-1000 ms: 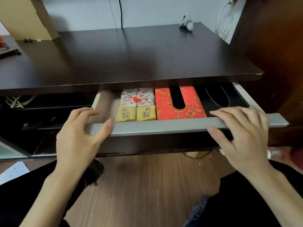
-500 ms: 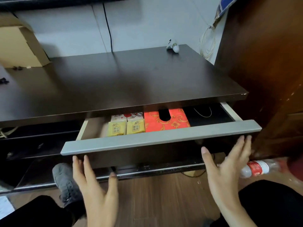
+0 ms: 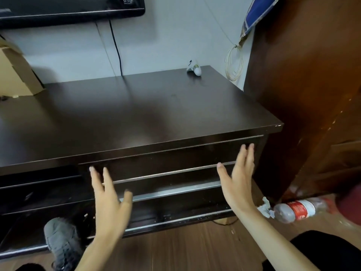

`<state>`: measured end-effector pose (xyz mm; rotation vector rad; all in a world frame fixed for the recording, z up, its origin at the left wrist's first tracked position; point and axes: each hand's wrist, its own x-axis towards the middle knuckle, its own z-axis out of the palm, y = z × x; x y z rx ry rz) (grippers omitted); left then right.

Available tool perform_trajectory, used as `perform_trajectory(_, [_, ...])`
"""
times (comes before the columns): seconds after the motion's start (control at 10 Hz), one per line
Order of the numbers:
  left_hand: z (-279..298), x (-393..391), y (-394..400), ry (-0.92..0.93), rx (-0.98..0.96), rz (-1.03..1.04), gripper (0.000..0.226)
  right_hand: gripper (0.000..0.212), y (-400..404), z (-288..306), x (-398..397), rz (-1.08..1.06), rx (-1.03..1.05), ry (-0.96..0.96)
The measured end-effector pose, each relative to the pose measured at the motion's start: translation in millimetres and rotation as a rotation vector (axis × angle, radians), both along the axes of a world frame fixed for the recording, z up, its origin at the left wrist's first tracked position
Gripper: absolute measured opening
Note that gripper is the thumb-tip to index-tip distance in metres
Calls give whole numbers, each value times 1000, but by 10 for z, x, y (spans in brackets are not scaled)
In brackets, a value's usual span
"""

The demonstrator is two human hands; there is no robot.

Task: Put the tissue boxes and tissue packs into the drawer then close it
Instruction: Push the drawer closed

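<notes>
bare forearms, black trousers (image 3: 322,251) (grey shoe (image 3: 62,243))

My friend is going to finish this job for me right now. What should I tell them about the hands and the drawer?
Left hand: open, fingers spread, flat toward the drawer front, holding nothing.
Right hand: open too, palm at the drawer's right end, holding nothing.
Tissue boxes and packs: none in sight; nothing of them lies on the cabinet top.
Done: the drawer looks pushed shut, its front in line under the cabinet top.
Left: probably nothing; maybe press once to check that it is fully closed, then take the hands away.
</notes>
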<state>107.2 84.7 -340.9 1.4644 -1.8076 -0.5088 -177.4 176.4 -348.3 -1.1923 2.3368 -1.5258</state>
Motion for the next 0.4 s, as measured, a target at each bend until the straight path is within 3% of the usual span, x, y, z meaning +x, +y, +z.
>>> perform_trajectory(0.2, [156,70,-72,-75,109,-106,79,87,2,67,-32,99,114,27])
perform_trajectory(0.3, [414,174,-80,-163,176,-117,64,77,104,147,-122,149,125,-39])
perform_trajectory(0.4, [759,450,12,-260,165,-139,31,48,391,251,-301,220,117,-195])
